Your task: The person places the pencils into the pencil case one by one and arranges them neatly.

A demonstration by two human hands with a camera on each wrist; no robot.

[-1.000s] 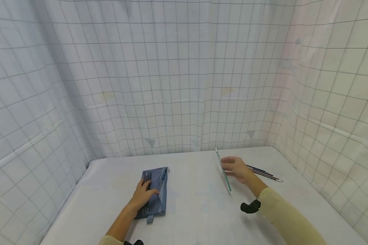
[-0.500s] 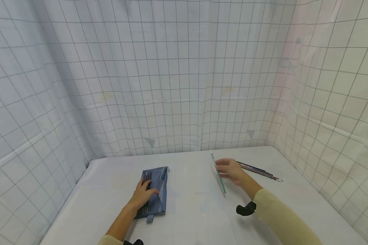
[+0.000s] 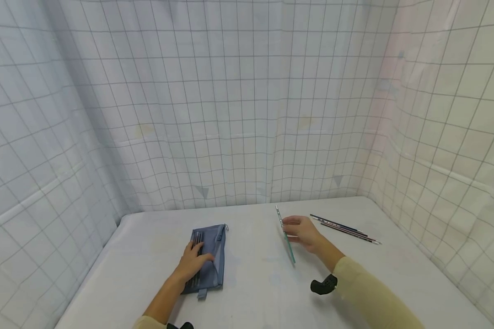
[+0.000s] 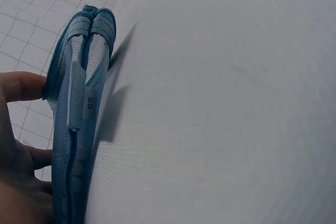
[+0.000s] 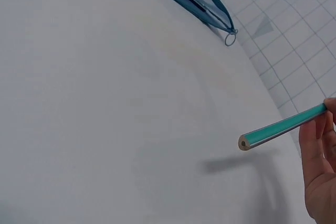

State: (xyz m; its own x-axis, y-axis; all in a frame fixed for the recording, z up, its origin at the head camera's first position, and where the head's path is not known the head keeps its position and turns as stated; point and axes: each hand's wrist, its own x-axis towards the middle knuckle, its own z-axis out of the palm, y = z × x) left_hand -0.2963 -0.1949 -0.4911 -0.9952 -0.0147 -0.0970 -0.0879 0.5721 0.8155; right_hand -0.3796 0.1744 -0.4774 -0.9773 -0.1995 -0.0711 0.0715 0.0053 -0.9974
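My right hand (image 3: 305, 234) pinches a green pencil (image 3: 289, 247), held at a slant above the white table. In the right wrist view the unsharpened end of the pencil (image 5: 283, 125) points away from the fingertips, and its shadow falls on the cloth. On the left, my left hand (image 3: 189, 265) rests across a blue zip pencil case (image 3: 217, 272), fingers spread over its left half and thumb toward its right. Several dark pencils (image 3: 197, 237) show along that left half, partly hidden by the fingers. Edge-on in the left wrist view, the pencil case (image 4: 79, 150) has the thumb touching its side.
Several dark patterned pencils (image 3: 346, 229) lie in a loose bunch on the table's right side, beyond my right forearm. White cloth with a grid pattern (image 3: 247, 114) closes off the back and both sides. The case's zipper ring (image 5: 231, 38) shows in the right wrist view.
My right hand has moved left and slightly nearer with the green pencil, away from the bunch, which is now more fully uncovered. The left hand and pencil case have stayed in place.
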